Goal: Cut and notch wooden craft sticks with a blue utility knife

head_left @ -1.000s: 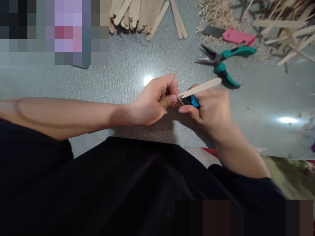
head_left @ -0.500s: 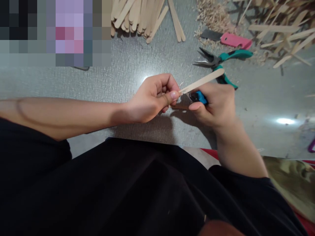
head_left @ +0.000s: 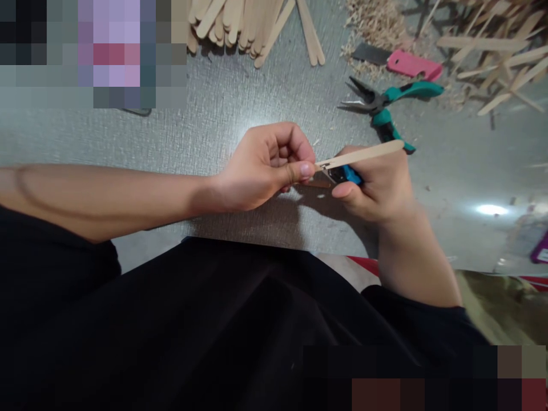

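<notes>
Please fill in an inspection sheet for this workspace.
Surface: grey textured table.
Job's things: wooden stick, ragged near its held end; blue tool, partly hidden.
Clutter: stick pile, wood shavings, pink-handled tool, open teal-handled pliers, jumbled sticks at upper right.
Grippers: left hand pinches the stick between its fingers; right hand grips the blue tool.
Cables: nothing seen.
Surroundings: dark clothing along the near edge; purple object cut off at right; upper left and lower right pixelated.

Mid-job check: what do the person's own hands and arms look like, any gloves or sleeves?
The left hand and right hand are ungloved, with no watch showing at either wrist. The left sleeve and right sleeve look plain and very dark, leaving the forearms bare.
</notes>
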Demonstrator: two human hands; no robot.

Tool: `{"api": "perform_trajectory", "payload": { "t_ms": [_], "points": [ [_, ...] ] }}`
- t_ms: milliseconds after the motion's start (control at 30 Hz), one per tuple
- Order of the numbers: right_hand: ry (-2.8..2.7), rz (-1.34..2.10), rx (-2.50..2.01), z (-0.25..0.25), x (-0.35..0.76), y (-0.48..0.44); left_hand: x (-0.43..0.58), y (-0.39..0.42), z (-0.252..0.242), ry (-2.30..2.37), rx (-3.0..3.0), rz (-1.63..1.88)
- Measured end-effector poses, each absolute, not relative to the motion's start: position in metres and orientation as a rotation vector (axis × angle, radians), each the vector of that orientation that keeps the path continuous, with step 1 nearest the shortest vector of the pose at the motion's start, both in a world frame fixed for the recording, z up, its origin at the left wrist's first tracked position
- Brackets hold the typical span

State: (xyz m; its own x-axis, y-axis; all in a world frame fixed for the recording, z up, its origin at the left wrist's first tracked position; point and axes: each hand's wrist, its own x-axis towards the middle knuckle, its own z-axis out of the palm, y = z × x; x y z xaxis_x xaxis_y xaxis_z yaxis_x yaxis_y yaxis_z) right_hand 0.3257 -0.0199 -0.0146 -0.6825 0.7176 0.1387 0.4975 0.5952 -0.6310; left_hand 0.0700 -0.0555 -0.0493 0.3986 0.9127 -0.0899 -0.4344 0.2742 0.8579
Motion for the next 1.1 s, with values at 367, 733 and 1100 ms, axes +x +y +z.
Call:
{"api": "perform_trajectory", "payload": {
  "t_ms": [367,733,1100],
  "points": [
    [-2.406,0.890,-0.788,-0.008,0.325,-0.019,0.070,-0.054,-0.055,0.627,0.918,1.037],
    [-2.434,0.880,-0.793,-0.010,0.333,-0.019,0.071,-0.054,-0.056,0.577,0.931,1.031],
    [-2.575,1.015,-0.639,0.005,0.332,-0.016,0.071,-0.052,-0.053,0.547,0.982,0.958]
  ]
}}
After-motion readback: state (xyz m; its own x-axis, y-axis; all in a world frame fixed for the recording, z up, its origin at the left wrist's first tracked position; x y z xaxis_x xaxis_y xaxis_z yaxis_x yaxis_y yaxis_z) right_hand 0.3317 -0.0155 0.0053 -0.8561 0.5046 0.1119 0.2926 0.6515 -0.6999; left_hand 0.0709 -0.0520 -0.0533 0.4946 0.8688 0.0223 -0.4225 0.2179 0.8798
